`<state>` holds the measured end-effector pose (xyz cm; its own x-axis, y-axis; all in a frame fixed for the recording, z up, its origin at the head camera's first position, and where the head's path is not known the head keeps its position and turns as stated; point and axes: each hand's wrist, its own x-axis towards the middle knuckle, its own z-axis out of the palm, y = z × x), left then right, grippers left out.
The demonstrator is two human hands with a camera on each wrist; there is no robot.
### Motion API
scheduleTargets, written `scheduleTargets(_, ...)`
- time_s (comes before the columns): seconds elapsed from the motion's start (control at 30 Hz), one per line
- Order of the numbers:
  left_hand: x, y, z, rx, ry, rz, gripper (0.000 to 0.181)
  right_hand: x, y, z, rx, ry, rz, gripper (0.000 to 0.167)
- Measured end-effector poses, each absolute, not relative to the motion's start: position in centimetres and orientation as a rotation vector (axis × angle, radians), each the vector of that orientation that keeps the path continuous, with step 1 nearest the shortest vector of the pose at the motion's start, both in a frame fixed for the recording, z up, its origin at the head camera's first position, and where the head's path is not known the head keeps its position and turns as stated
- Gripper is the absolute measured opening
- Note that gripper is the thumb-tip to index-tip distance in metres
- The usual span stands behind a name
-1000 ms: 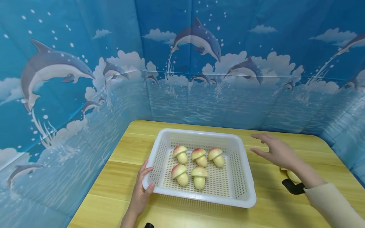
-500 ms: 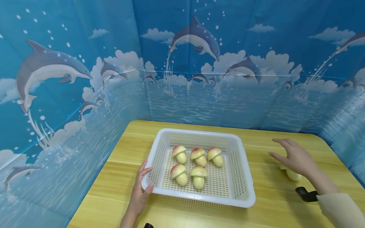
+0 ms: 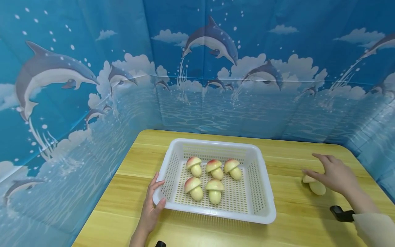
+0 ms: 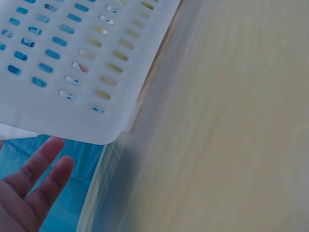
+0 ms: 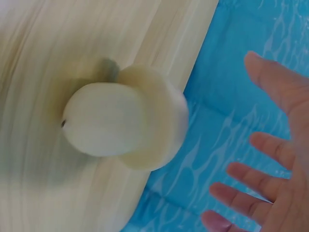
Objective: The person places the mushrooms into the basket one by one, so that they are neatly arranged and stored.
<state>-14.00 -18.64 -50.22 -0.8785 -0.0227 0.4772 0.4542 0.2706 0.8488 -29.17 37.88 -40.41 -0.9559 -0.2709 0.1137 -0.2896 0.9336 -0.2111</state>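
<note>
A white plastic basket [image 3: 220, 215] holds several cream mushrooms [image 3: 215, 191], some with reddish caps. At its near-left corner my left hand [image 3: 150, 209] touches the rim, thumb and fingers spread. In the left wrist view two fairly straight fingers [image 4: 44, 169] show below the basket corner; the rest of that hand is largely hidden. To the right, another cream mushroom [image 3: 315, 185] lies on its side on the table. My right hand [image 3: 336, 175] hovers over it, fingers apart, gripping nothing. The right wrist view shows a gap between this mushroom [image 5: 111, 120] and the fingers.
The yellow wood-grain table [image 3: 296, 219] has rounded far corners. A blue dolphin-print curtain [image 3: 191, 113] hangs behind it and along both sides. A black device [image 3: 342, 214] sits at my right wrist, and another black piece [image 3: 160, 244] shows near my left wrist.
My right hand has moved right, from beside the basket to over the lone mushroom, which now shows more fully. The left hand has stayed at the basket corner.
</note>
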Motion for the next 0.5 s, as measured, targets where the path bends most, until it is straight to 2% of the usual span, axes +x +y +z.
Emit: scheduleTargets(0.5, -14.0, -18.6, -50.0, -0.393, -2.147, -1.66, 0.05, -28.5, 39.7, -41.5, 0.357, -3.17, 0.288, 0.094)
